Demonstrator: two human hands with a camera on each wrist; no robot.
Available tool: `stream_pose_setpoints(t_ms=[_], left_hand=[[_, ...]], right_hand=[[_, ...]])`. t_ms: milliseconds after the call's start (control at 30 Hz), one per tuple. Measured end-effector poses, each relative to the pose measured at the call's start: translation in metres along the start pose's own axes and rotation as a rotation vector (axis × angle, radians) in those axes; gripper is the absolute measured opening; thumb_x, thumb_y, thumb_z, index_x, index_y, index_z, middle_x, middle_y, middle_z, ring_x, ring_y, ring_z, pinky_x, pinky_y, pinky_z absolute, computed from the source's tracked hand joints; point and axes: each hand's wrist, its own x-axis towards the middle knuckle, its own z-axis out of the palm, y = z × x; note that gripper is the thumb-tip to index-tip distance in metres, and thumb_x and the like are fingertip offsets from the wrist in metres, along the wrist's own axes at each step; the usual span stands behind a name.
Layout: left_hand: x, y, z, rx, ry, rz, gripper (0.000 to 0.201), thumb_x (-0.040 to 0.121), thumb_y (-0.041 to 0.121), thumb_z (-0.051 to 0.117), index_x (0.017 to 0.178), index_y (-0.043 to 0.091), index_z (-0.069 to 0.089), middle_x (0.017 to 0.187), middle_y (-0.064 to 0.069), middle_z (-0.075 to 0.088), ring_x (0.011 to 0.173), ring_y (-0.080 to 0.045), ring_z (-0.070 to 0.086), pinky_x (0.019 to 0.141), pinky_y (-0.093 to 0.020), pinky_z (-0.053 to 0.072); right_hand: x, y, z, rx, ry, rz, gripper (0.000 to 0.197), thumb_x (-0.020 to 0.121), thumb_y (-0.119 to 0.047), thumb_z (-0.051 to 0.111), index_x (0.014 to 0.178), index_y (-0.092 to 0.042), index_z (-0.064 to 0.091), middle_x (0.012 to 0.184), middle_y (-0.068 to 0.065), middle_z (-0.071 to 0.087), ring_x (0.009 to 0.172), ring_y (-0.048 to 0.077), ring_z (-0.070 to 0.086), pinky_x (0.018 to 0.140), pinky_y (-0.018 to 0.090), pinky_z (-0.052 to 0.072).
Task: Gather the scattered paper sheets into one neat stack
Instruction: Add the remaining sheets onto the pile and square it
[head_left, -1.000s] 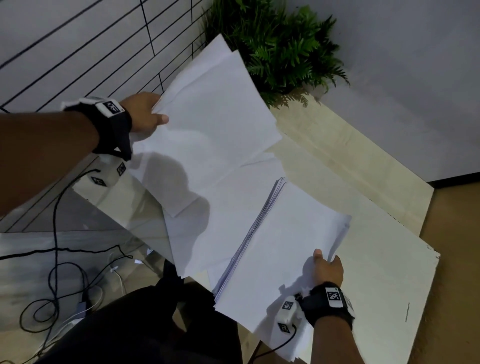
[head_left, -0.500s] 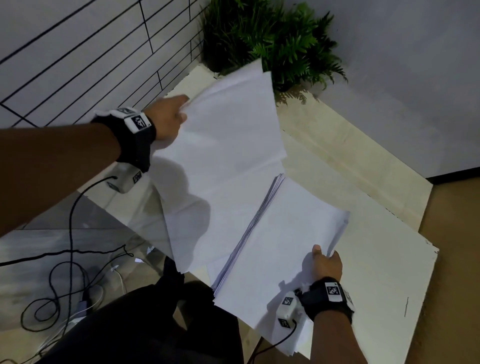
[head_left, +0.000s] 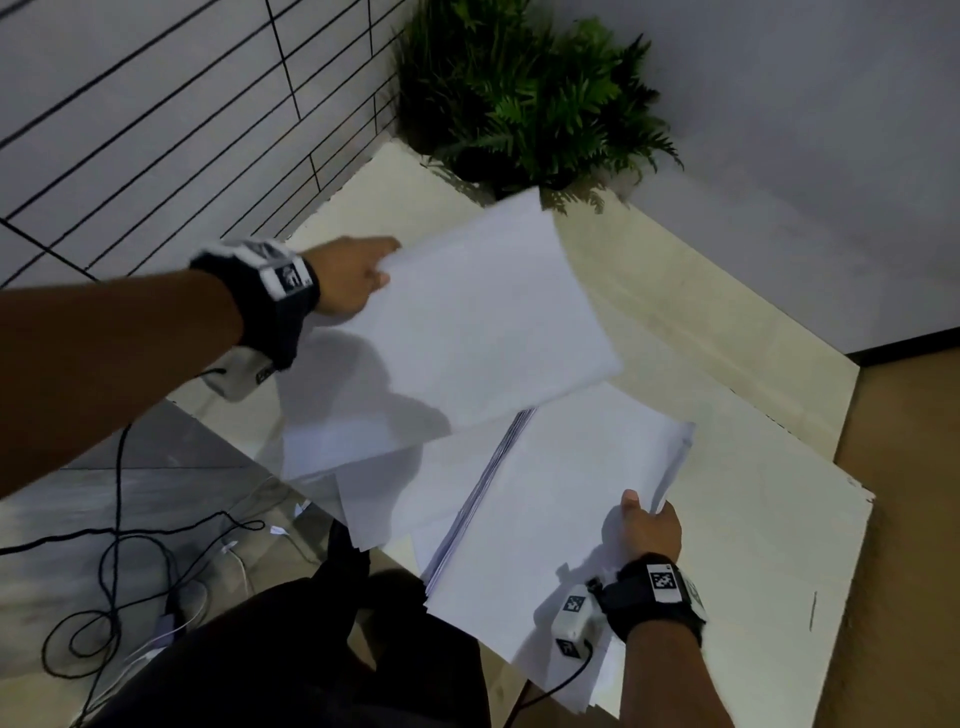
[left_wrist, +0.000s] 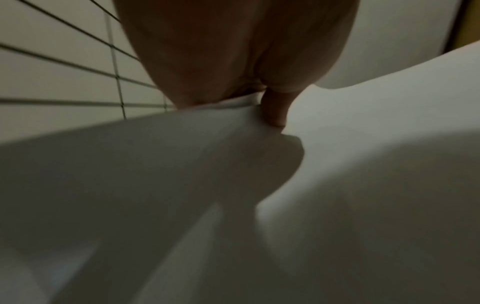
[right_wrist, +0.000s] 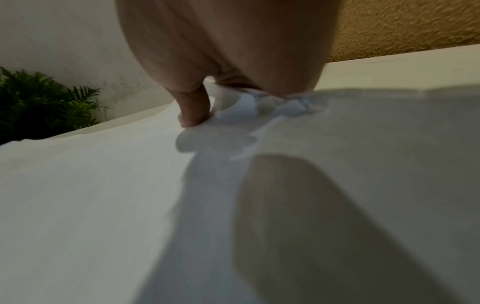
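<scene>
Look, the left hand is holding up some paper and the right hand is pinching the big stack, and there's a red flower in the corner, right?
Almost. The corner holds a green fern plant, not a red flower; the head view shows it. The left hand does hold up paper sheets, and the right hand does pinch the stack.

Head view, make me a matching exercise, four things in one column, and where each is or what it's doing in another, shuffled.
1. left hand
2. right hand
3. fern plant
4. black cables

A. on the floor, lower left
B. pinches the thick paper stack at its right edge
C. in the far corner of the table
D. holds loose sheets lifted above the table

Pairs: 1-D, 2-B, 3-C, 4-A
</scene>
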Motion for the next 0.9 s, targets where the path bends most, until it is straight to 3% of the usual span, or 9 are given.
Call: stream_pose_setpoints(t_ms=[133, 267, 333, 433, 567, 667, 767, 833, 900], left_hand=[[-0.001, -0.010, 0.048, 0.135, -0.120, 0.010, 0.044, 0.096, 0.025, 0.042, 0.138, 0.013, 0.037, 0.145, -0.012, 0.041, 0.131, -0.030, 0.039, 0.107, -0.039, 0.033], [-0.004, -0.010, 0.074, 0.238, -0.140, 0.018, 0.061, 0.088, 0.047, 0.051, 0.139, 0.016, 0.041, 0.154, 0.002, 0.020, 0.141, -0.022, 0.017, 0.114, -0.042, 0.024], [-0.005, -0.004, 0.082, 0.249, -0.181, 0.006, 0.064, 0.085, 0.052, 0.054, 0.138, 0.019, 0.043, 0.155, 0.004, 0.014, 0.141, -0.021, 0.015, 0.115, -0.043, 0.024], [-0.007, 0.006, 0.086, 0.264, -0.131, 0.031, 0.057, 0.082, 0.052, 0.057, 0.130, 0.023, 0.051, 0.150, 0.006, 0.021, 0.138, -0.019, 0.021, 0.112, -0.041, 0.027], [-0.003, 0.014, 0.088, 0.227, -0.160, 0.061, 0.060, 0.082, 0.048, 0.059, 0.133, 0.018, 0.048, 0.147, 0.004, 0.026, 0.135, -0.021, 0.027, 0.109, -0.041, 0.034], [0.000, 0.025, 0.092, 0.113, -0.192, 0.064, 0.061, 0.080, 0.040, 0.066, 0.131, 0.017, 0.042, 0.134, -0.002, 0.040, 0.121, -0.026, 0.047, 0.098, -0.036, 0.041], [0.003, 0.029, 0.091, -0.098, -0.183, -0.060, 0.079, 0.071, 0.034, 0.077, 0.134, 0.023, 0.031, 0.121, -0.002, 0.057, 0.101, -0.025, 0.057, 0.087, -0.033, 0.044], [0.005, 0.031, 0.090, -0.048, -0.234, -0.076, 0.070, 0.071, 0.038, 0.076, 0.130, 0.019, 0.042, 0.117, -0.004, 0.062, 0.098, -0.026, 0.058, 0.085, -0.031, 0.043], [0.007, 0.031, 0.089, 0.120, -0.271, -0.031, 0.049, 0.077, 0.043, 0.069, 0.114, 0.012, 0.060, 0.109, -0.006, 0.063, 0.094, -0.026, 0.056, 0.083, -0.032, 0.045]], right_hand=[[0.000, 0.000, -0.001, 0.003, -0.003, -0.002, 0.063, 0.092, -0.032, 0.055, 0.141, 0.004, 0.037, 0.143, 0.023, 0.046, 0.130, 0.040, 0.045, 0.108, 0.046, 0.037], [0.000, 0.001, 0.001, 0.004, -0.002, -0.006, 0.061, 0.092, -0.031, 0.055, 0.140, 0.004, 0.039, 0.141, 0.022, 0.048, 0.128, 0.040, 0.047, 0.106, 0.046, 0.039], [0.000, 0.001, 0.000, 0.006, 0.001, -0.002, 0.060, 0.093, -0.030, 0.055, 0.139, 0.004, 0.040, 0.140, 0.022, 0.049, 0.127, 0.039, 0.047, 0.106, 0.045, 0.039], [-0.001, -0.001, -0.001, -0.001, 0.002, -0.002, 0.057, 0.093, -0.029, 0.055, 0.137, 0.004, 0.041, 0.138, 0.022, 0.050, 0.126, 0.039, 0.048, 0.105, 0.044, 0.038], [-0.003, -0.001, -0.001, -0.008, 0.001, 0.009, 0.064, 0.093, -0.032, 0.054, 0.143, 0.003, 0.034, 0.146, 0.021, 0.043, 0.133, 0.038, 0.041, 0.110, 0.044, 0.034], [-0.005, -0.002, -0.001, -0.016, -0.009, 0.016, 0.067, 0.093, -0.034, 0.053, 0.145, 0.002, 0.031, 0.149, 0.020, 0.039, 0.136, 0.037, 0.038, 0.112, 0.044, 0.032], [-0.005, -0.003, -0.002, -0.008, -0.014, 0.020, 0.067, 0.093, -0.034, 0.053, 0.145, 0.002, 0.031, 0.149, 0.020, 0.038, 0.137, 0.037, 0.038, 0.113, 0.044, 0.031], [-0.005, -0.003, -0.002, -0.001, -0.012, 0.021, 0.067, 0.093, -0.033, 0.053, 0.145, 0.001, 0.031, 0.149, 0.020, 0.039, 0.136, 0.037, 0.038, 0.113, 0.044, 0.032], [-0.005, -0.003, -0.002, 0.004, -0.011, 0.019, 0.065, 0.093, -0.033, 0.054, 0.144, 0.002, 0.033, 0.147, 0.020, 0.042, 0.134, 0.037, 0.041, 0.111, 0.045, 0.033]])
